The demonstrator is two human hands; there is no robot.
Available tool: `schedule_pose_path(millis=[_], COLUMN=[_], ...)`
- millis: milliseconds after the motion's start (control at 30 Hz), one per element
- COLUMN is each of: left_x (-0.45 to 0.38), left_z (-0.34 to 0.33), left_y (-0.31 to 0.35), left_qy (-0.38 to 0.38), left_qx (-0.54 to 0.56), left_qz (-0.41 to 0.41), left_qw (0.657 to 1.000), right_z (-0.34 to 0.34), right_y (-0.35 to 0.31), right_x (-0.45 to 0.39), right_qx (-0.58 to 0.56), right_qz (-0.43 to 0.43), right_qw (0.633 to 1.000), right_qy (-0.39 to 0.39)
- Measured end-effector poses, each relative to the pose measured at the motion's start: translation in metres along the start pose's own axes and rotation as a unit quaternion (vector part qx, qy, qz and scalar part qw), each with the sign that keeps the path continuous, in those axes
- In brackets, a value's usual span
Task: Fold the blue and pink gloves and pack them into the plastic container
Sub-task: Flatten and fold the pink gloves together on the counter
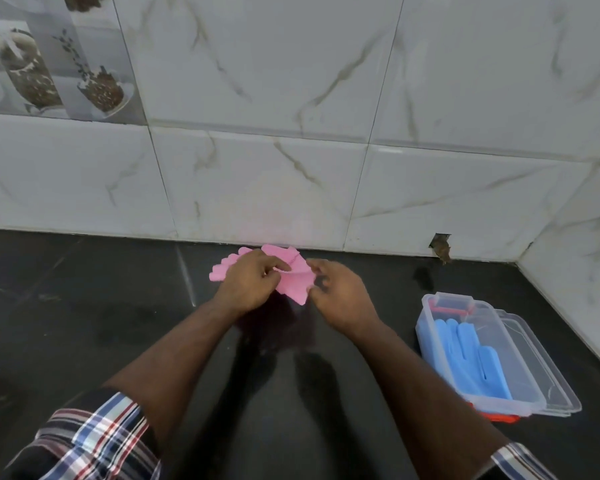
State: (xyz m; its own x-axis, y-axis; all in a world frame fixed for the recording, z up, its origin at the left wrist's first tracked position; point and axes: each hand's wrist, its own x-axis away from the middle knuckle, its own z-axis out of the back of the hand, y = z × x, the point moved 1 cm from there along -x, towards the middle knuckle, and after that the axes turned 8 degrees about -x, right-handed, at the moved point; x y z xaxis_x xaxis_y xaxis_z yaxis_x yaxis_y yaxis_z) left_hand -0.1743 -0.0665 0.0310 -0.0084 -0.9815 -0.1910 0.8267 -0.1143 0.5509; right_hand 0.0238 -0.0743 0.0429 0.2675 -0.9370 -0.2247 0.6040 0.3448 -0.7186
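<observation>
Item: plastic container (430, 344), lid off, on the black bench (84, 323) at right; holds the blue gloves (478, 355) laid flat, packed already. Further off: left hand (248, 284) and right hand (340, 294), each grip pinching the pink gloves (293, 271) above the bench, probably mid-fold. Tiled wall (291, 168) beyond.

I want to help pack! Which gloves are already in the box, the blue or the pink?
The blue gloves already lie inside the plastic container. The pink gloves are outside it, held by the left hand and right hand.
</observation>
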Motion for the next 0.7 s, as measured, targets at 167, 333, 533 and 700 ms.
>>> schedule_pose_path(millis=[167, 333, 533, 700], left_x=[0.022, 0.045, 0.055, 0.054], left_z=[-0.01, -0.013, -0.007, -0.014], left_y=[0.001, -0.036, -0.089, -0.1], left_qy=[-0.077, -0.113, -0.052, -0.134], left_qx=[0.054, 0.078, -0.075, -0.206], left_qz=[-0.027, 0.03, 0.084, 0.072], left_qw=[0.995, 0.99, 0.992, 0.967], right_z=[-0.011, -0.022, -0.057, -0.081], right_y=[-0.007, 0.002, -0.003, -0.004], right_x=[-0.01, 0.013, 0.045, 0.063], right_qx=[0.243, 0.23, 0.107, 0.195], right_qz=[0.003, -0.111, -0.112, -0.101], right_qw=[0.962, 0.953, 0.968, 0.958], right_qy=[-0.128, -0.165, -0.197, -0.186])
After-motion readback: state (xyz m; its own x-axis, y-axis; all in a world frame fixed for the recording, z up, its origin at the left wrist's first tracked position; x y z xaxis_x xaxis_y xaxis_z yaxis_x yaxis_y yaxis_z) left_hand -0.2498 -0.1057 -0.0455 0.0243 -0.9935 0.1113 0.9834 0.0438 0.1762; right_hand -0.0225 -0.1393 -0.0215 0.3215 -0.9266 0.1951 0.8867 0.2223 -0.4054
